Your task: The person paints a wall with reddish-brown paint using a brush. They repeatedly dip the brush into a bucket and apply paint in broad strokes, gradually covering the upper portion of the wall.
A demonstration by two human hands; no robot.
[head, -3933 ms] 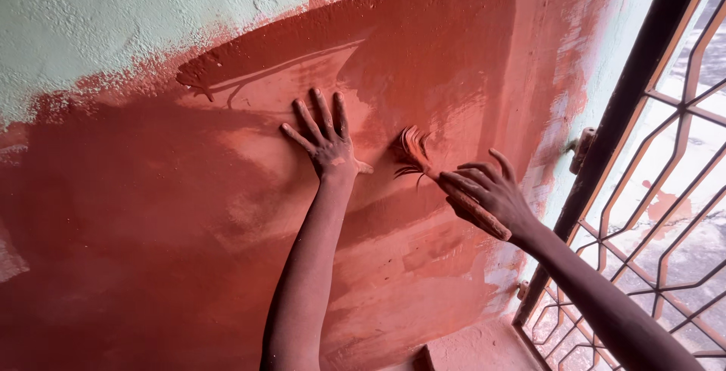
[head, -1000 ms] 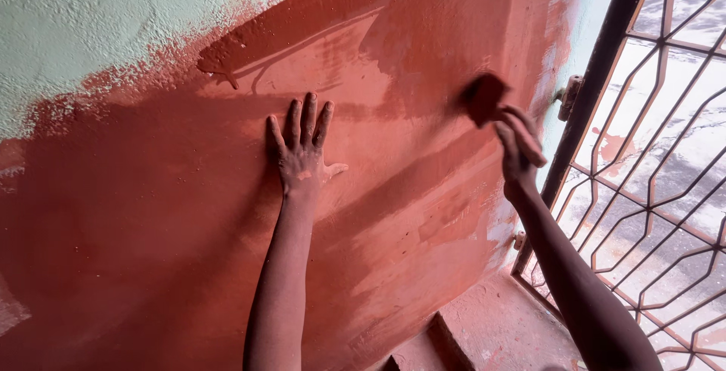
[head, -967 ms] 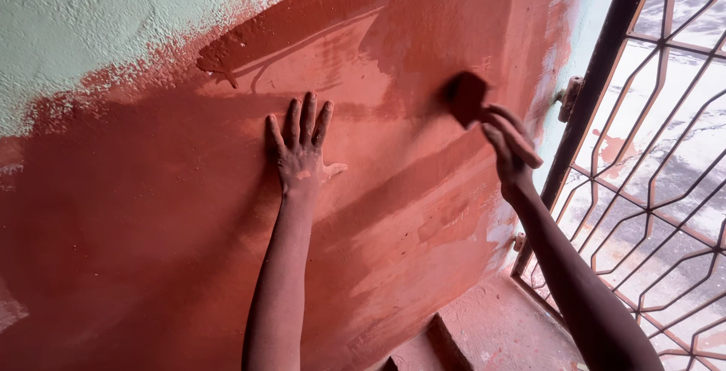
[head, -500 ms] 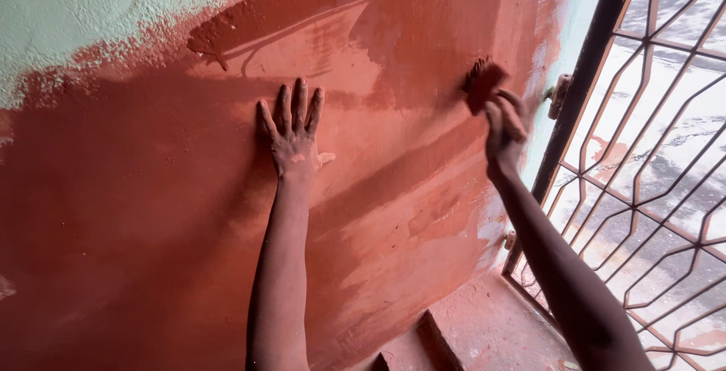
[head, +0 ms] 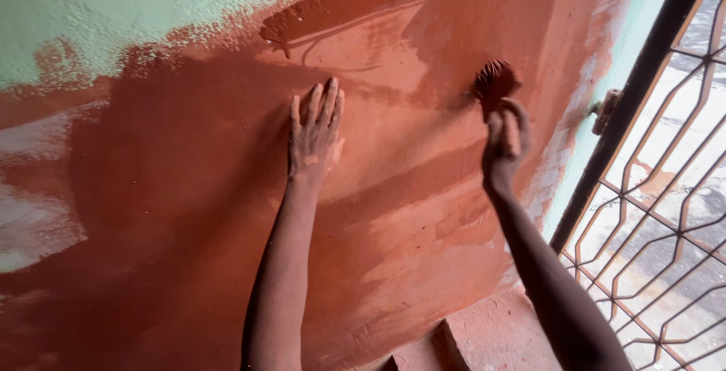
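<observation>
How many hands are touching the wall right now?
1. The left hand lies flat, fingers spread, on the red-painted wall. The right hand is off the wall, gripping a brush whose bristles meet the paint near the metal grille.

left hand (head: 314,140) flat, fingers spread; right hand (head: 505,144) raised, seemingly curled shut.

Head camera, close, facing wall (head: 151,212), seemingly tilted
</observation>
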